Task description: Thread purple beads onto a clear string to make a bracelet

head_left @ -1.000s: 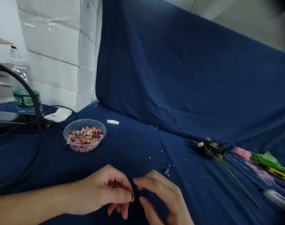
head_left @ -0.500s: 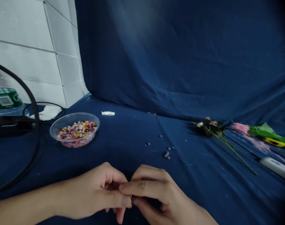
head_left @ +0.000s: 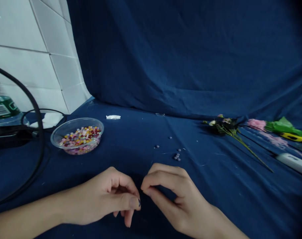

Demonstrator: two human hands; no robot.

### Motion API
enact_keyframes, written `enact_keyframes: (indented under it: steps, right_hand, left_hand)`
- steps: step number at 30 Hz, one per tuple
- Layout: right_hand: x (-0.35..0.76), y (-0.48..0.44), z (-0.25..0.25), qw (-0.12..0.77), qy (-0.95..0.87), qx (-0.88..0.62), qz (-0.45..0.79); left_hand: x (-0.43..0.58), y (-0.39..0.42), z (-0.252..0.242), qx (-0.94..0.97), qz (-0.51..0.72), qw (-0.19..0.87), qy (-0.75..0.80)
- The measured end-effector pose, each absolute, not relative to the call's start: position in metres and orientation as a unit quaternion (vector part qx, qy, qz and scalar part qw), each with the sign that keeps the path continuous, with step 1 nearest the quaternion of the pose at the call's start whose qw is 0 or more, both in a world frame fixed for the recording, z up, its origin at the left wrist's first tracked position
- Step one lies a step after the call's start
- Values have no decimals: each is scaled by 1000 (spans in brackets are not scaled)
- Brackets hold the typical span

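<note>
My left hand rests on the blue cloth with thumb and fingers pinched together; a tiny dark thing shows at the thumb tip, too small to name. My right hand sits just right of it, fingers curled into a pinch, fingertips a short gap from the left thumb. A few loose pale beads lie on the cloth beyond my right hand. A clear plastic bowl of mixed coloured beads stands at the left, beyond my left hand.
A thick black cable loops at the left near a water bottle and white boxes. Dried flower stems, pink and green packaging and a white object lie at the right. A small white scrap lies by the backdrop.
The view has tilted down and shifted left. My hands met fingertip to fingertip half a second ago; now the right hand has drawn slightly away from the left.
</note>
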State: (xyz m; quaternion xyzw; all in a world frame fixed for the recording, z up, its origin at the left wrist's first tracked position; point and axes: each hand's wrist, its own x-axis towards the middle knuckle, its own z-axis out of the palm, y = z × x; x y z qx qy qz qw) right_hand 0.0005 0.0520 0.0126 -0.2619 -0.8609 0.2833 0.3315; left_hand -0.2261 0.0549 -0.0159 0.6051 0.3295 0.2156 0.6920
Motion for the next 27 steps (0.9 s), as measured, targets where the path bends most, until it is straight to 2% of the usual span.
enact_keyframes:
  steps: [3,8,15,27]
  right_hand:
    - [1,52,13,334,-859,-257,292]
    - [-2,50,18,288,-866,-230,337]
    - [-2,53,11,301,-838,-232,392]
    - [-3,53,15,321,-821,-232,410]
  left_hand:
    - [-226,54,-15,603,214,695,326]
    - [-225,54,-12,610,196,699,317]
    - [-224,55,-11,625,196,689,310]
    - [-226,54,-13,627,194,681,325]
